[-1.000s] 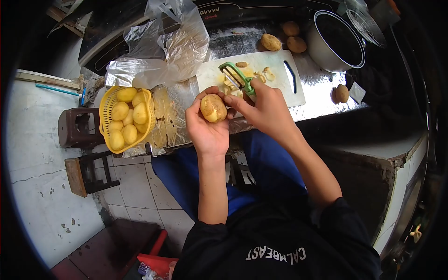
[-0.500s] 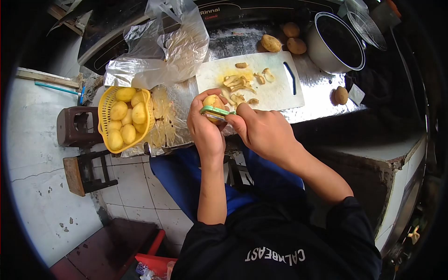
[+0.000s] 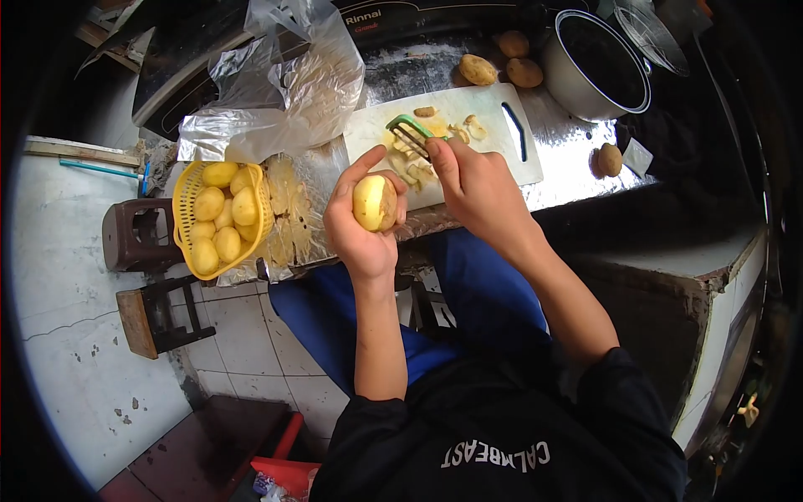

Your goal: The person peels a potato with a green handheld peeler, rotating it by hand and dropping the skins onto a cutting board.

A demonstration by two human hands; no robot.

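Note:
My left hand [image 3: 361, 238] is wrapped round a partly peeled potato [image 3: 373, 203], pale yellow on one side with brown skin on the other. A green-handled peeler [image 3: 410, 132] is gripped in my right hand [image 3: 481, 186], its blade raised above the white cutting board [image 3: 493, 155] and apart from the potato. Strips of potato peel [image 3: 414, 174] lie on the board, partly hidden by my hands and the peeler. To the left, a yellow basket [image 3: 181, 213] holds several peeled potatoes [image 3: 209, 203].
Unpeeled potatoes [image 3: 478, 70] rest behind the board, and another brown potato [image 3: 609, 159] sits at the right. A metal pot [image 3: 577, 88] stands at back right. Crumpled clear plastic [image 3: 314, 88] lies at back left. Stools [image 3: 138, 234] stand beyond the counter's left end.
The peeler has lifted off the potato and moved up over the board with my right hand. My left hand has turned the potato, showing more of its peeled side.

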